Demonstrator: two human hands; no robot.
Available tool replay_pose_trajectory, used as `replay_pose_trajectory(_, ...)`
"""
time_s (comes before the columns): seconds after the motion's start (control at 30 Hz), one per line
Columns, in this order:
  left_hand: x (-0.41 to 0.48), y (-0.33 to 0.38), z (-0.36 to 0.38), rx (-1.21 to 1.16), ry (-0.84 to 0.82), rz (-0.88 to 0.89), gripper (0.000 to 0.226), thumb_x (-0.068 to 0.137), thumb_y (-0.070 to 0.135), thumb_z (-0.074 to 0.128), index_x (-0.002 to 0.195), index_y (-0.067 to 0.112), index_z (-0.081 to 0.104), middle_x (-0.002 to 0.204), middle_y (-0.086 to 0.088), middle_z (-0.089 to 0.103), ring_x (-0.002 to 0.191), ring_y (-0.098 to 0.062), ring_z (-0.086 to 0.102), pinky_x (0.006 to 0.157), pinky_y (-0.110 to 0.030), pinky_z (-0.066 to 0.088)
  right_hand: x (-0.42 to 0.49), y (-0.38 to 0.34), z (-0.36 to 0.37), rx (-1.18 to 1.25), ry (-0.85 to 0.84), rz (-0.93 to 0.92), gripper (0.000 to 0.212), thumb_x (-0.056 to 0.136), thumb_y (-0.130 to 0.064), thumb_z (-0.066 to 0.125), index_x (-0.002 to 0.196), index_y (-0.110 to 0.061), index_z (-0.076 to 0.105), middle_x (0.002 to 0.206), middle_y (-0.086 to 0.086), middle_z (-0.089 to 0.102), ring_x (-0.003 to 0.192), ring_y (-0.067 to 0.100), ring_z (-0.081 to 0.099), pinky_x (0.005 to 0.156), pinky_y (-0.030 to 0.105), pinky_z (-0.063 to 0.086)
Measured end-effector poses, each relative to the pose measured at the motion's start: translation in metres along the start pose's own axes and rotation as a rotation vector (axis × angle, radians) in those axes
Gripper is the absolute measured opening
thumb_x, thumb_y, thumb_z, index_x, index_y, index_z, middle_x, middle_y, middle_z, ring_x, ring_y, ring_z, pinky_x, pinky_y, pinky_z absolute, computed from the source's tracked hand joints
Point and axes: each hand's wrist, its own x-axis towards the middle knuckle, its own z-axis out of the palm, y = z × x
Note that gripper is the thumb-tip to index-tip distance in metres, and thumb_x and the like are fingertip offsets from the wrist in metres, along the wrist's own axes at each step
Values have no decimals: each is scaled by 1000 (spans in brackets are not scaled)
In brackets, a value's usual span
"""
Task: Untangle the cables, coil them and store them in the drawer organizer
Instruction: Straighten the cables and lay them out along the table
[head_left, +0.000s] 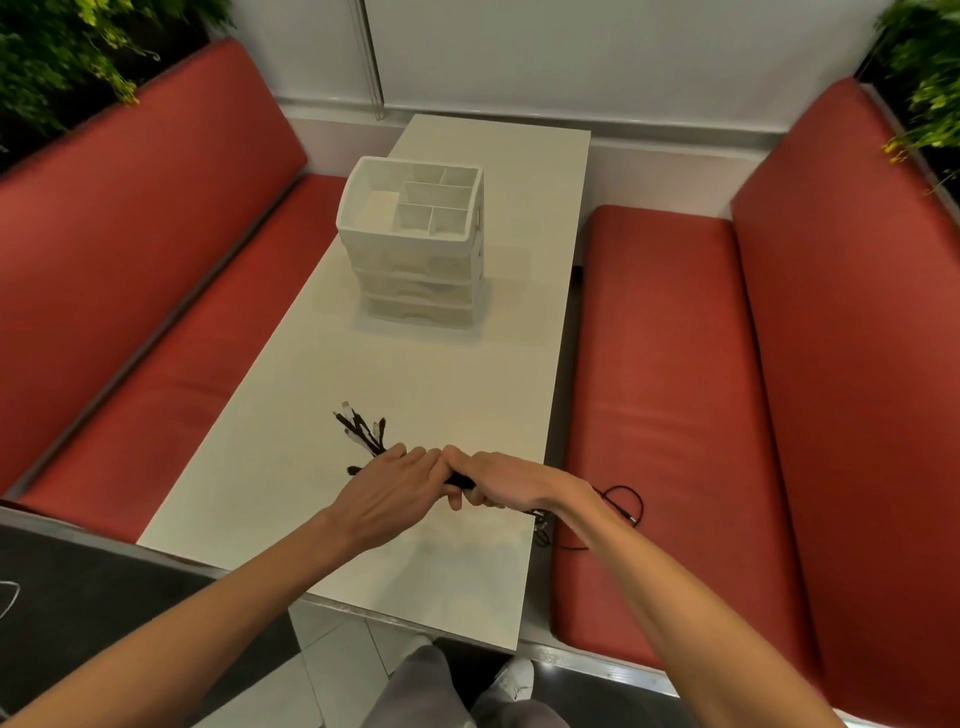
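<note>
Clutching the cable bundle in left hand and right hand, seemingly starting to untangle, next needing one cable teased free.

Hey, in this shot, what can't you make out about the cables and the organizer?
Head view only:
1. Middle of the cable bundle: covered by the left hand and right hand gripping it.
2. Connector ends: blurred and small, so cable count is unclear.
3. Cable loops off the table edge: partly behind the right forearm.
4. Drawer organizer: drawers closed, contents hidden.
</note>
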Motion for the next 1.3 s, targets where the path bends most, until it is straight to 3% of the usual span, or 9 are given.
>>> replay_pose_trajectory(0.2,-3,-9,3,-100,-47,-91,36,114,43,27,96,20,48,79,6,53,61,-19,50,63,-34,42,-12,-3,-1,-385,40,12,39,117,-40,27,113,-11,53,91,7,60,72,21,51,69,38,41)
replay_pose_trajectory(0.37,1,-11,1,-62,-101,-72,27,111,41,42,95,20,47,73,6,57,57,-21,57,54,-33,38,-7,16,21,-834,392,-135,34,117,-45,34,113,-15,49,94,7,64,72,33,58,62,43,40)
replay_pose_trajectory(0.47,10,-1,-4,-66,-103,-313,23,107,36,56,97,17,48,71,3,58,48,-26,58,43,-33,37,-5,19,26,-1007,684,-80,29,106,-41,64,94,-14,58,70,2,59,49,25,57,49,35,26)
replay_pose_trajectory(0.63,36,27,-9,-340,-170,-759,22,113,39,41,104,19,44,88,3,66,68,-34,64,56,-38,42,9,21,41,-940,995,-38,23,104,-36,62,92,-16,59,71,-1,58,50,20,55,45,34,34)
replay_pose_trajectory(0.8,28,-12,-47,-1157,-439,-576,28,106,33,63,92,10,67,66,6,70,55,-8,64,55,-21,46,-5,49,29,-927,840,-315,22,111,-35,49,99,-16,51,78,1,53,55,25,50,49,37,31)
replay_pose_trajectory(0.97,44,-31,-65,-1189,-805,-259,26,102,31,69,96,8,78,91,1,81,81,-5,68,79,-20,45,-9,45,14,-1100,718,-580,26,113,-33,39,101,-15,54,81,3,53,62,24,47,57,38,36)
replay_pose_trajectory(1.1,55,-22,-74,-1449,-778,-245,38,109,28,60,95,-5,72,99,-12,80,87,-15,72,91,-32,54,-13,38,-2,-1188,740,-656,9,108,-20,49,101,-14,51,82,4,50,64,25,47,61,39,37)
replay_pose_trajectory(1.17,54,-15,-77,-1560,-665,-290,44,111,34,55,82,1,60,76,-16,72,67,-24,67,76,-36,58,-17,41,-13,-1149,794,-630,14,110,-22,46,101,-14,53,83,4,50,65,25,47,62,39,38)
replay_pose_trajectory(1.3,49,-9,-75,-1529,-500,-454,45,110,46,52,76,17,48,59,-1,36,49,-15,28,48,-25,28,-17,57,-14,-976,876,-540,39,115,-38,35,99,-14,61,84,3,56,64,26,51,57,40,44)
